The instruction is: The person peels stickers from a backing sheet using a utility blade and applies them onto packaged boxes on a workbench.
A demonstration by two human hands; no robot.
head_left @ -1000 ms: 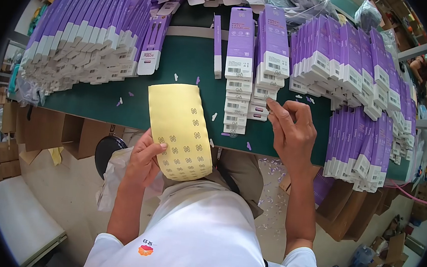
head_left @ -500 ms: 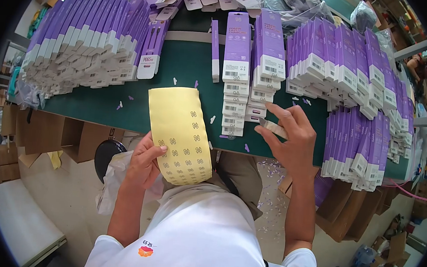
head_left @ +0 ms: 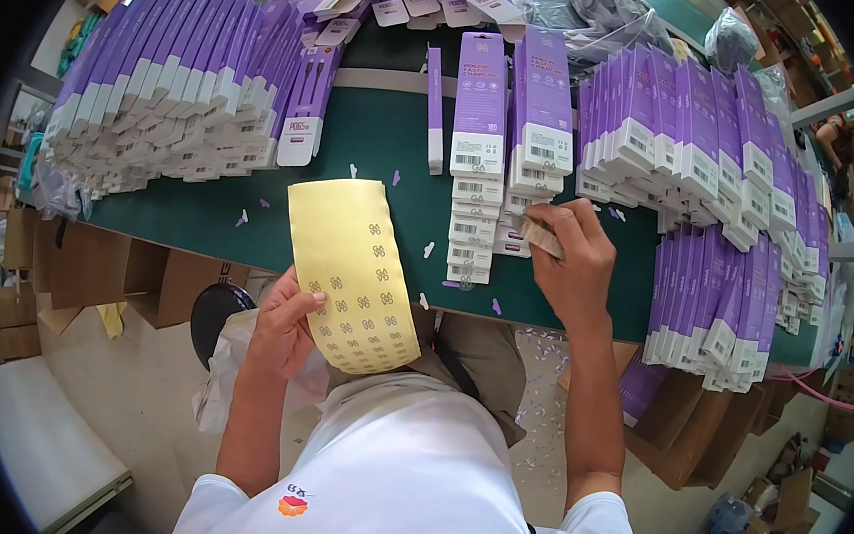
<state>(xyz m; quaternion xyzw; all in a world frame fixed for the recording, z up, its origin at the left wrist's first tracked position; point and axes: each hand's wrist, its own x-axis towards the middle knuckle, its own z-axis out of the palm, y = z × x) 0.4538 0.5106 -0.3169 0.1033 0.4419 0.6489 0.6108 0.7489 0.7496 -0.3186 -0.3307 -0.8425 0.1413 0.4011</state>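
My left hand point(head_left: 284, 328) is closed on the left edge of a yellow sticker sheet point(head_left: 347, 261), thumb on top. Small dark logo stickers dot the sheet, densest toward its curled lower end. In my right hand point(head_left: 576, 264) is a small knife, its pale handle point(head_left: 543, 238) pinched between the fingers; its blade tip is hard to make out. That hand hovers beside two overlapping stacks of purple-and-white boxes, the left stack point(head_left: 478, 156) and the right stack point(head_left: 542, 141). Clear logo stickers show on several white box ends.
Purple-and-white boxes are piled on the left point(head_left: 176, 77) and right point(head_left: 648, 134) of the green table point(head_left: 377, 133). A single box point(head_left: 434, 112) stands apart near the middle. Paper scraps lie along the front edge. Cardboard boxes point(head_left: 690, 428) and a black stool point(head_left: 217, 321) are below.
My right hand has moved slightly up and turned, bringing the knife to the right stack's box ends. The sheet in my left hand has shifted slightly left and down in view.
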